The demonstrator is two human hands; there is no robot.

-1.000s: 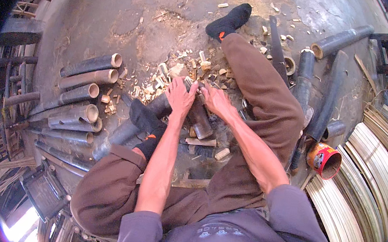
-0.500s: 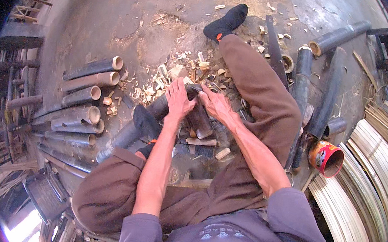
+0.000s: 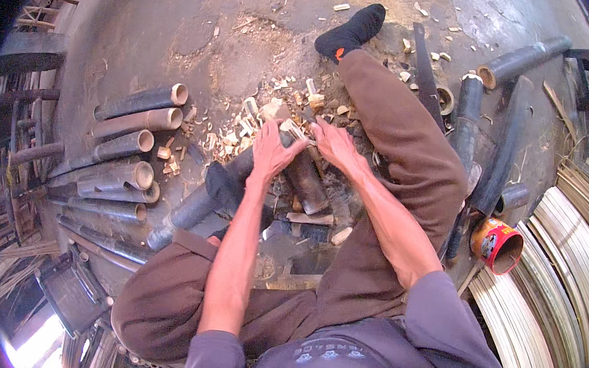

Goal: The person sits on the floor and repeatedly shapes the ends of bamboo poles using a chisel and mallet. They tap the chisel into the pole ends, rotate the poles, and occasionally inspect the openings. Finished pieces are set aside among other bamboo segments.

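Seated on the ground, I have both hands together over a pile of wood chips (image 3: 232, 132). My left hand (image 3: 271, 152) is closed on a short piece of split bamboo (image 3: 291, 131), whose pale inner face shows beside the thumb. My right hand (image 3: 338, 149) is just to the right, its fingers curled round something narrow that I cannot make out. Below the hands a dark round block (image 3: 306, 184) leans at a slant. A long dark bamboo tube (image 3: 189, 209) runs beneath my left foot, close by the left hand.
Several cut bamboo tubes (image 3: 138, 116) lie in a row at left. More dark tubes (image 3: 468, 108) lie beyond my right leg. A red and yellow can (image 3: 496, 246) rests on its side at right, beside stacked pale bamboo strips (image 3: 545, 307). Wooden racks stand at the left edge.
The bamboo piece in my left hand has turned, and its pale side now shows where a dark surface was. My right hand has shifted slightly right and up. The whole view has shifted a little.
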